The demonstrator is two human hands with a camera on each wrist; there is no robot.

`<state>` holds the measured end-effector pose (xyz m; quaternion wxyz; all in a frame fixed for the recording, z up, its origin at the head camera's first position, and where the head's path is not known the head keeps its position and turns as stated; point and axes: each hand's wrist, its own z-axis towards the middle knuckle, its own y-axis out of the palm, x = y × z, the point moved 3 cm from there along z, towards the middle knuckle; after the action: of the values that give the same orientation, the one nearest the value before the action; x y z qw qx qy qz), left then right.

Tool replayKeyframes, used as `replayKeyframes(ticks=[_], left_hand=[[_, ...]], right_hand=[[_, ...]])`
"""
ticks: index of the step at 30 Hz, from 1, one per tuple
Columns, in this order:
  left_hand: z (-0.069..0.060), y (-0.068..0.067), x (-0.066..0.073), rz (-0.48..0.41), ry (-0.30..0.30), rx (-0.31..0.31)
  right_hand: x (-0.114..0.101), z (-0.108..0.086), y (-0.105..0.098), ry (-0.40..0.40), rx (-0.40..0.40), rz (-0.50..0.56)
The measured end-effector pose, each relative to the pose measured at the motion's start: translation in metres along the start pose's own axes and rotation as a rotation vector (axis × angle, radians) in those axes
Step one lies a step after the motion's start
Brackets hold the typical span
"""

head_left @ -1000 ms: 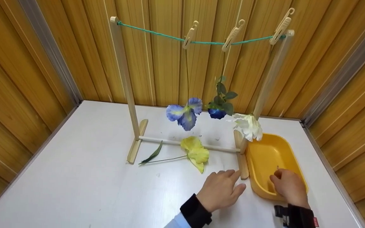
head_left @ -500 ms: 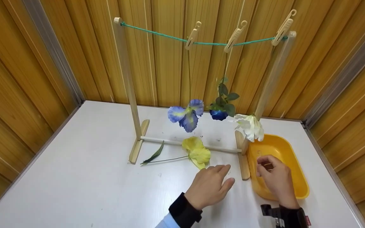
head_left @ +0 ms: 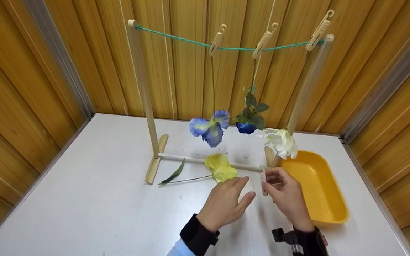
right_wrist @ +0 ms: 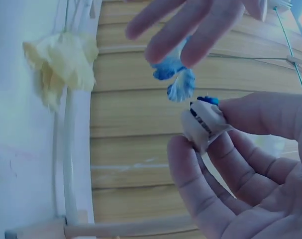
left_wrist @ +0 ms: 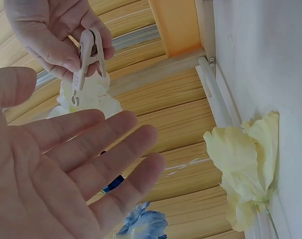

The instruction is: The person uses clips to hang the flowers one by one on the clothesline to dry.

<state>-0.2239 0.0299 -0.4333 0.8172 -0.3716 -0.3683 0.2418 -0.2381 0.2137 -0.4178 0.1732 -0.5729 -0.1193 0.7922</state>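
Observation:
In the head view my right hand (head_left: 287,195) pinches a beige clothespin (head_left: 263,182) between thumb and fingers, left of the yellow tray. The left wrist view shows the same clothespin (left_wrist: 86,59) side-on. My left hand (head_left: 225,201) holds nothing; its fingers are extended above the table, close to a yellow flower (head_left: 221,167) lying there with its stem and leaf to the left. Behind, a blue-purple iris (head_left: 212,129), a dark blue rose (head_left: 246,127) and a white flower (head_left: 282,144) hang upside down from clothespins on a green cord (head_left: 176,37).
A wooden frame with a left post (head_left: 144,92) and right post (head_left: 310,81) carries the cord. Its bottom bar (head_left: 182,158) runs behind the yellow flower. The yellow tray (head_left: 338,199) stands at the right on the white table (head_left: 84,199), with wood-panelled walls around.
My right hand has come out of the yellow tray and moved left, with the clothespin now visible in its fingers. My left hand has shifted left towards the yellow flower, still extended.

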Motion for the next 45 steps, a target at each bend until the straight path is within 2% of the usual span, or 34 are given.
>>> replayKeyframes(ticks=[3, 8, 16, 20, 32, 39, 45], left_hand=[[-0.001, -0.002, 0.0, 0.005, 0.014, 0.027], [-0.003, -0.005, 0.0, 0.02, 0.041, 0.079], [-0.003, -0.006, 0.001, 0.017, 0.082, 0.152], [-0.002, -0.007, 0.001, 0.002, 0.079, 0.164], [-0.001, -0.005, 0.001, 0.021, 0.086, 0.179], [-0.001, -0.004, 0.001, 0.036, 0.106, 0.206], [-0.001, -0.003, 0.002, 0.02, 0.106, 0.201]], right_hand=[[-0.003, -0.001, 0.005, -0.027, -0.016, 0.064], [-0.008, -0.003, 0.012, -0.018, -0.029, 0.138], [-0.016, -0.004, 0.017, -0.063, -0.04, 0.205], [-0.018, -0.005, 0.018, -0.074, -0.045, 0.216], [-0.015, -0.005, 0.018, -0.013, -0.068, 0.272], [-0.016, -0.006, 0.018, 0.021, -0.069, 0.269], [-0.016, -0.007, 0.017, 0.041, -0.063, 0.258]])
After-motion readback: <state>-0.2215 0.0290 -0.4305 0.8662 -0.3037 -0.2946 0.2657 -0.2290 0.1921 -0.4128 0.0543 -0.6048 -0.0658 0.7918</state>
